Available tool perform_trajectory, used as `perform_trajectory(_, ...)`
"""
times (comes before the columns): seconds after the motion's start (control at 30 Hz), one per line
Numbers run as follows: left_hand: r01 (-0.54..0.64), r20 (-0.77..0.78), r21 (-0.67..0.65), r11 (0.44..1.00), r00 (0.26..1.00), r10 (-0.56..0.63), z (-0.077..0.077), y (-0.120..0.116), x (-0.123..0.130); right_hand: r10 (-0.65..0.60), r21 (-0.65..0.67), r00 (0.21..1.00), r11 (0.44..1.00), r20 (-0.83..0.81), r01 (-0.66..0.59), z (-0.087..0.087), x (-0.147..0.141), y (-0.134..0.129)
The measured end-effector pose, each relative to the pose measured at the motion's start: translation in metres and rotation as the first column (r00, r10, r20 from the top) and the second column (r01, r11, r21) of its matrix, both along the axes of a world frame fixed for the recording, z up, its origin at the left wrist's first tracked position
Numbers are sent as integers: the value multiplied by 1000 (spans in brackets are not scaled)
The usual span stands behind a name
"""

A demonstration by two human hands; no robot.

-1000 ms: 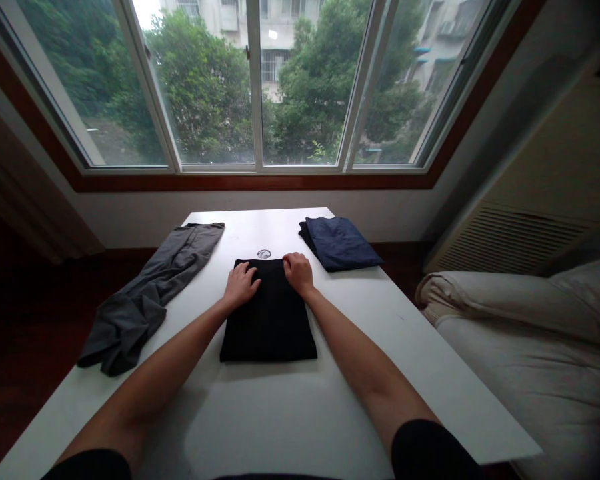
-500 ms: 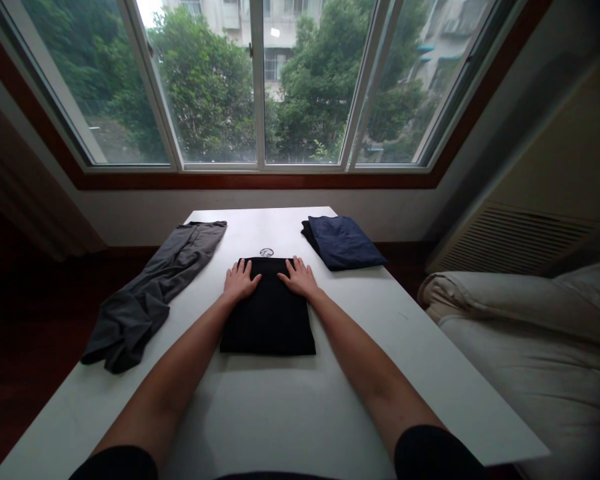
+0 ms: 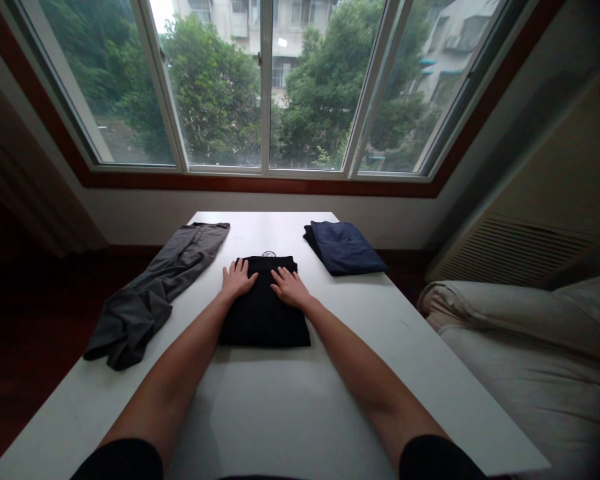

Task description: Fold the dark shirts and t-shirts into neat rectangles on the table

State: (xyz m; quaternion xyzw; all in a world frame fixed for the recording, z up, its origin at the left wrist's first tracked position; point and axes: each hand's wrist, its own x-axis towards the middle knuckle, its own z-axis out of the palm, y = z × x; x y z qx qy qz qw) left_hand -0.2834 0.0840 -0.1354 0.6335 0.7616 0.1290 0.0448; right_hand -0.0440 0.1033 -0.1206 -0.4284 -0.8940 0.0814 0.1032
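Observation:
A black folded garment (image 3: 266, 320) lies flat in the middle of the white table (image 3: 275, 407). My left hand (image 3: 239, 279) rests on its upper left part with the fingers spread. On its upper right part lies my right hand (image 3: 289, 287), fingers apart and pointing up and to the left. Neither hand grips the cloth. Just beyond the garment's far edge a small dark ring-like mark or loop (image 3: 269, 254) shows in part; I cannot make out which it is.
Grey trousers (image 3: 167, 293) lie loosely along the table's left side. A folded navy garment (image 3: 347, 247) sits at the far right, over something black. A pale sofa (image 3: 525, 347) stands right of the table, and a window (image 3: 265, 100) is beyond its far end.
My right hand has slid inward and slightly toward me on the black garment. My left hand stays nearly in place. The garment now covers more of the dark ring-like shape, and the view has shifted slightly.

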Motion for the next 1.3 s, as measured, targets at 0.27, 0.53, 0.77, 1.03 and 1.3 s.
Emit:
perform_trajectory(0.27, 70, -50, 20, 997, 996, -69, 36, 0, 37, -90, -5, 996, 996, -12, 90, -9, -2, 4)
perform_trajectory(0.53, 233, -1, 62, 970, 972, -234, 8, -50, 71, -239, -35, 970, 971, -43, 238, -11, 18, 23)
perform_trajectory(0.77, 299, -39, 75, 951, 954, -296, 21, -81, 53, -275, -20, 960, 961, -56, 274, -10, 18, 21)
perform_trajectory(1.03, 476, -119, 69, 877, 877, -466, 26, -130, 61, -256, 195, 950, 937, -180, 289, 8, 26, 10)
perform_trajectory(1.3, 413, -166, 37, 910, 901, -402, 19, -102, 55, -119, 245, 952, 950, -282, 192, 25, 0, -13)
